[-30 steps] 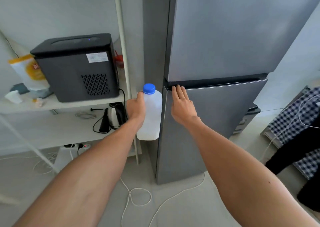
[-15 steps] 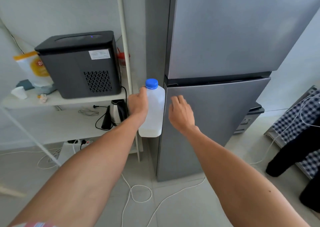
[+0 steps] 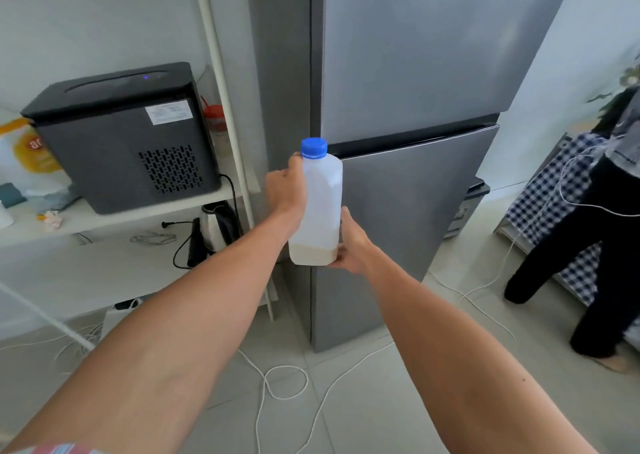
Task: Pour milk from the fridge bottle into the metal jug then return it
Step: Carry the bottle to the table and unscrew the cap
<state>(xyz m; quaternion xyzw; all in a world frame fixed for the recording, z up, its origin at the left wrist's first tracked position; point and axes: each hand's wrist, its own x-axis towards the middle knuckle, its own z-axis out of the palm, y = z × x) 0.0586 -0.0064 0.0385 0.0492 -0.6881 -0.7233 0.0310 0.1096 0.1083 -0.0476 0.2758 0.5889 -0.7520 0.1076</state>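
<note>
A translucent plastic milk bottle (image 3: 320, 207) with a blue cap stands upright in the air in front of the grey fridge (image 3: 408, 107). Only a little milk lies at its bottom. My left hand (image 3: 285, 192) grips the bottle's upper left side. My right hand (image 3: 349, 242) holds the bottle's lower right corner, thumb up along its side and fingers under its base. Both fridge doors are closed. The metal jug is not in view.
A white shelf (image 3: 104, 218) on the left carries a black appliance (image 3: 121, 134) and a yellow bag (image 3: 24, 155); a kettle (image 3: 218, 226) sits below. White cables (image 3: 284, 381) loop on the floor tiles. A person in dark trousers (image 3: 581, 245) stands at right by a checked cloth.
My right hand left the fridge's lower door and dropped to the bottle's base. The bottle moved right, in front of the fridge. The view pulled back.
</note>
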